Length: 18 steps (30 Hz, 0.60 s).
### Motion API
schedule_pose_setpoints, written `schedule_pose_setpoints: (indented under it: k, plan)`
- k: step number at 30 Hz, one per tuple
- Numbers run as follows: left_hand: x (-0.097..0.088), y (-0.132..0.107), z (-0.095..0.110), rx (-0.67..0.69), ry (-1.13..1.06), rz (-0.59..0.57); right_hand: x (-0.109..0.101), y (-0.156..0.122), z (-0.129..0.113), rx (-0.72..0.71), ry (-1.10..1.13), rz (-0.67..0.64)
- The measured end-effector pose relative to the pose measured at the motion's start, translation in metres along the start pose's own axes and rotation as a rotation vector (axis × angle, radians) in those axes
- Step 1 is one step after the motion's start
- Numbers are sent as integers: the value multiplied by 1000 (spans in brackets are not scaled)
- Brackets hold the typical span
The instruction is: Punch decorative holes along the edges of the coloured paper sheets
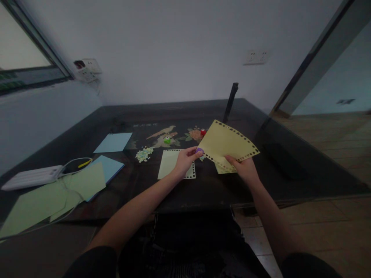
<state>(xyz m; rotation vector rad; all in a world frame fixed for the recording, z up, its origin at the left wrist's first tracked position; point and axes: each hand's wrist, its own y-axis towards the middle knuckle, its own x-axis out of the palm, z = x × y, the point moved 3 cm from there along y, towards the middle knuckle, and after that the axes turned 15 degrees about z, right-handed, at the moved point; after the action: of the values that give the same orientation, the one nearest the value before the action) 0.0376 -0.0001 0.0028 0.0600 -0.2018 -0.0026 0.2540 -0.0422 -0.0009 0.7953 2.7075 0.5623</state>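
My right hand (245, 166) grips the lower edge of a yellow paper sheet (227, 144) with punched holes along its borders, held tilted above the dark table (203, 185). My left hand (187, 160) is closed round a small purple punch (199, 151) at the sheet's left corner. Another pale green punched sheet (171, 162) lies flat on the table under my left hand. A further yellow sheet (222, 169) peeks out below the held one.
A green punch (167, 140) and a red punch (203, 132) sit farther back, with a pile of paper bits (144, 154). Blue sheets (113, 142) and green sheets (58, 193) lie at the left, beside a white power strip (31, 177). A dark post (230, 102) stands behind.
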Motion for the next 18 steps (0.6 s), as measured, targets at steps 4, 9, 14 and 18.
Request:
schedule_pose_setpoints:
  k: [4, 9, 14, 18]
  plan:
    - [5, -2, -10, -24, -10, -37, -10, -14, 5, 8, -14, 13]
    - [5, -1, -16, -43, -1, -42, -13, -23, 7, 15, -59, 56]
    - [4, -1, -19, -56, 10, -45, -12, -25, 6, 25, -60, 48]
    - [4, -1, -20, -63, 11, -55, -12, -26, 4, 23, -74, 16]
